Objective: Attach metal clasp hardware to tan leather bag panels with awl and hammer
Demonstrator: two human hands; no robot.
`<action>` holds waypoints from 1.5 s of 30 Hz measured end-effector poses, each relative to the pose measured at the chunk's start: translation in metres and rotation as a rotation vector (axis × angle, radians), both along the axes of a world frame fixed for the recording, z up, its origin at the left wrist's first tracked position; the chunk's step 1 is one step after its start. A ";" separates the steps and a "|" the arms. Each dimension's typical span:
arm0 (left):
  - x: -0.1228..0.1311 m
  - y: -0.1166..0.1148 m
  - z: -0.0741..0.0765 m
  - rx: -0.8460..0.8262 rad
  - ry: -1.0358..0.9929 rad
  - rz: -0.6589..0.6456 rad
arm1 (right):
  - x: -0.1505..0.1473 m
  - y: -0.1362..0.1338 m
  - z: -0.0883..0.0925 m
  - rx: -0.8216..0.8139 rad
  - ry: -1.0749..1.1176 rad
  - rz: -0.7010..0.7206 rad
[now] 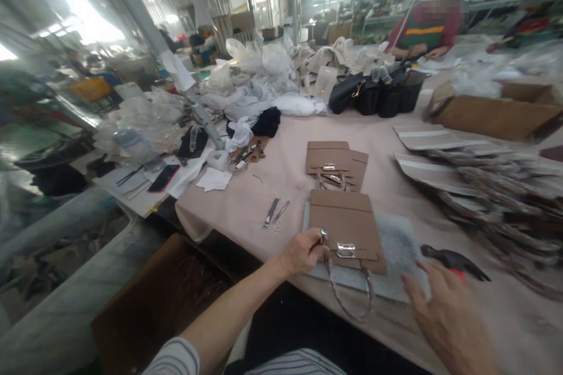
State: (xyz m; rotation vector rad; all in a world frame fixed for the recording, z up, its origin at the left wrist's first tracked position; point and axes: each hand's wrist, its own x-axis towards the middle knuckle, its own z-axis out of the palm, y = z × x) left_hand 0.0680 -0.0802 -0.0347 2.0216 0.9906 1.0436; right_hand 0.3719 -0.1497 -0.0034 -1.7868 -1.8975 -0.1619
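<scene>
My left hand (303, 252) pinches a short metal punch (324, 233) upright at the left side of a brown leather bag panel (341, 220). The panel carries a silver clasp (346, 250) and has a wrapped strap loop (338, 296) that hangs toward me over the table edge. It lies on a pale grey slab (400, 246). To the right, my right hand (453, 313), slightly blurred, hovers with fingers apart over a claw hammer (457, 259). The hammer's black head and a bit of red handle show; the hand hides the rest.
Another brown panel set (328, 155) lies behind. A flat blade (271, 212) and a metal rod (281, 212) rest to the left. Stacked panels (475, 187) and a cardboard box (497, 108) occupy the right. Black bags (378, 94) stand farther back; a co-worker (424, 32) sits across.
</scene>
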 end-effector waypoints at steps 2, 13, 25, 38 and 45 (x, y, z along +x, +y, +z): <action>0.000 -0.001 0.003 0.010 0.029 0.023 | -0.049 0.006 0.003 -0.069 -0.028 0.071; 0.013 0.011 0.018 -0.423 -0.342 0.277 | -0.098 -0.002 -0.014 -0.144 -0.091 -0.040; 0.051 0.008 0.055 -0.566 -0.619 0.170 | -0.077 -0.016 0.008 -0.561 0.799 -0.452; 0.078 -0.011 0.027 -0.797 -0.494 0.067 | -0.093 -0.060 -0.026 -0.669 1.910 -0.258; 0.071 -0.016 0.031 -0.917 -0.675 0.060 | -0.079 -0.048 -0.010 -0.709 1.749 -0.022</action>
